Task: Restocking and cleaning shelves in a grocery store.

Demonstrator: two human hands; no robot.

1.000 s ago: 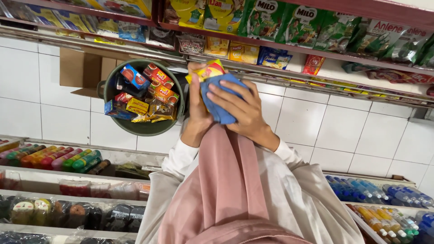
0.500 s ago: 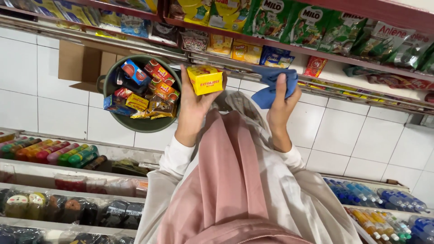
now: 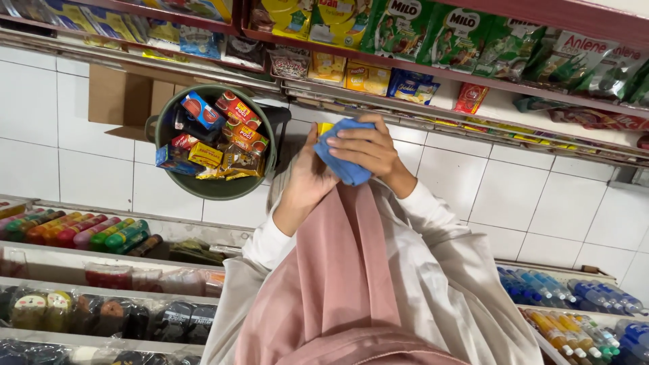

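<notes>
My left hand [image 3: 305,181] holds a small yellow box [image 3: 324,127], of which only the top corner shows. My right hand [image 3: 368,150] grips a blue cloth [image 3: 341,167] and presses it over the front of the box. Both hands are raised in front of my chest, above my pink scarf [image 3: 338,284] and white sleeves. A dark green bucket [image 3: 203,190] stands just left of my left hand, filled with several colourful snack packets and boxes [image 3: 223,132].
An open cardboard box [image 3: 118,98] lies beyond the bucket on the white tiled floor [image 3: 81,169]. Shelves of packaged goods [image 3: 419,40] run along the top. Rows of bottles fill the racks at left [image 3: 81,233] and lower right [image 3: 574,304].
Half a second ago my hands were apart, with the cloth lifted off to the right of the box. My right hand has now brought the cloth back over the box.
</notes>
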